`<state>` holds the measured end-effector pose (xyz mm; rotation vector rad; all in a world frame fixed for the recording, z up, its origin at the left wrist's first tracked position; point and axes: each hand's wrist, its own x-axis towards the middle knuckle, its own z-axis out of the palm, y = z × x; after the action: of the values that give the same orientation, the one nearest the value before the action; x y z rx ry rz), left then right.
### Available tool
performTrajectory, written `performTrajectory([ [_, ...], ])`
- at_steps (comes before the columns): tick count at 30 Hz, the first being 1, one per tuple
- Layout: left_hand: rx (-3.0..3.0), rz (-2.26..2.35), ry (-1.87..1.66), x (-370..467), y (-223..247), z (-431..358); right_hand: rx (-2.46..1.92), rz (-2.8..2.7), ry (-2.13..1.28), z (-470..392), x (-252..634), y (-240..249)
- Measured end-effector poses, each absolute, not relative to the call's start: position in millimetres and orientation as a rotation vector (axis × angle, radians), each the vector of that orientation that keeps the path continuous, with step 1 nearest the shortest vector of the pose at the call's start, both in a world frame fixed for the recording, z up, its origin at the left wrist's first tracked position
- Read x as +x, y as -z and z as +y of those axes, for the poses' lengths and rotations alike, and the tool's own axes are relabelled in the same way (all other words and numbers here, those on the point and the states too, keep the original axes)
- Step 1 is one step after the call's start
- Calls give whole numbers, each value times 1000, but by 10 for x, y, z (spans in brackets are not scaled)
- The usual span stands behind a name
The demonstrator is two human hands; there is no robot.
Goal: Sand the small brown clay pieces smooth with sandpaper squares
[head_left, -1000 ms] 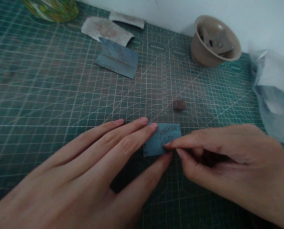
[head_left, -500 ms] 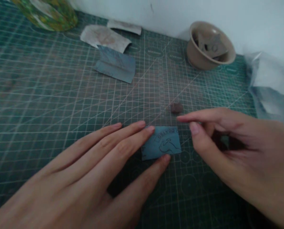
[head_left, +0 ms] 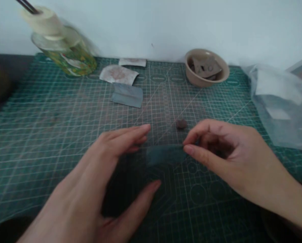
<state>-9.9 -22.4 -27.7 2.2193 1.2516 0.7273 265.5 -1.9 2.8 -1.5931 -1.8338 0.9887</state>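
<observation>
A small blue piece of sandpaper (head_left: 165, 155), smeared by motion, lies or hovers low over the green cutting mat (head_left: 85, 121). My right hand (head_left: 224, 148) pinches its right edge between thumb and forefinger. My left hand (head_left: 100, 168) is open, its thumb well apart from the fingers, just left of the sandpaper and seemingly not touching it. A small brown lump (head_left: 181, 124) rests on the mat beyond the sandpaper, close to my right fingertips.
Farther back lie a creased blue-grey sandpaper piece (head_left: 128, 96) and worn pale scraps (head_left: 119, 74). A beige bowl (head_left: 206, 79) holds grey-brown pieces. A glass bottle with sticks (head_left: 67, 50) stands back left; a clear plastic bag (head_left: 280, 101) lies right.
My left hand has let go of the sandpaper and opened. My right thumb and forefinger have closed on its right edge. The camera has tilted up, showing more wall and bottle.
</observation>
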Motion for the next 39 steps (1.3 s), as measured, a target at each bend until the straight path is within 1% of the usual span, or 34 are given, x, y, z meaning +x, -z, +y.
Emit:
performTrajectory([
  [4, 1901, 1293, -691, -54, 163, -131, -1486, -1628, -1237, -32, 2682, -39],
  [9, 1676, 1184, -710, 6, 54, -37, -1297, -1425, -1388, -18, 2692, -2],
  [13, 1589, 1196, -733, 37, 24, -15, -1177, -1274, -1464, -11, 2672, 31],
  [19, 1537, 1214, -743, 29, 18, -30, -1145, -1260, -1429, -17, 2673, 51],
  [26, 1467, 1159, -662, -23, 33, -67, -1168, -1267, -1418, -20, 2662, 47],
  [33, 1472, 1176, -700, 27, 3, -63, -1175, -1305, -1385, -11, 2658, 34],
  [39, 1508, 1190, -700, 47, 10, -53, -1282, -1419, -1262, -25, 2674, 38],
])
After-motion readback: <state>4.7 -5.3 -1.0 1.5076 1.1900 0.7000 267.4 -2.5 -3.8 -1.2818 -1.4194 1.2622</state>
